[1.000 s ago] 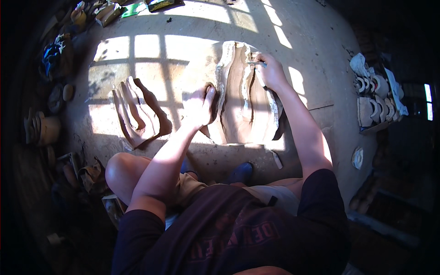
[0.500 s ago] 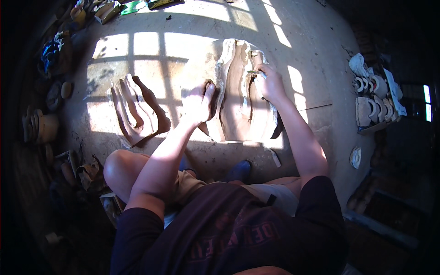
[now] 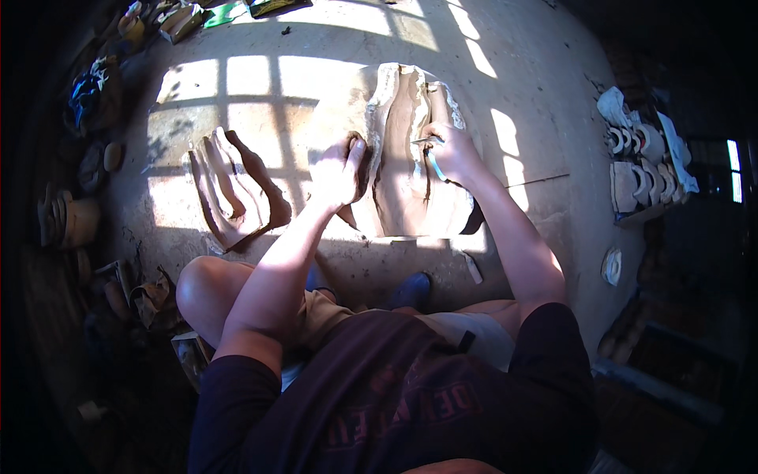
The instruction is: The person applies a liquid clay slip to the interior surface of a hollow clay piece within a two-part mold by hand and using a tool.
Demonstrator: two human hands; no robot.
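We've a greyish flr [image 3: 545, 118], part sunlit. On it we see a sm. ridged pc [image 3: 237, 227], a lg ridged pc [image 3: 404, 209] (can't tell if direct), a short stick [image 3: 472, 268] & a pale roundish obj. [image 3: 611, 266] far R.

The left hand [image 3: 338, 175] is at the left edge of the large ridged clay slab [image 3: 399, 186]; the right hand [image 3: 455, 155], over the slab's right half, grips a slim tool [image 3: 436, 167]. Left of the slab, a smaller ridged clay piece [image 3: 254, 207] lies on the floor [image 3: 545, 118]; well to its right stand curved pale pieces [image 3: 643, 182].
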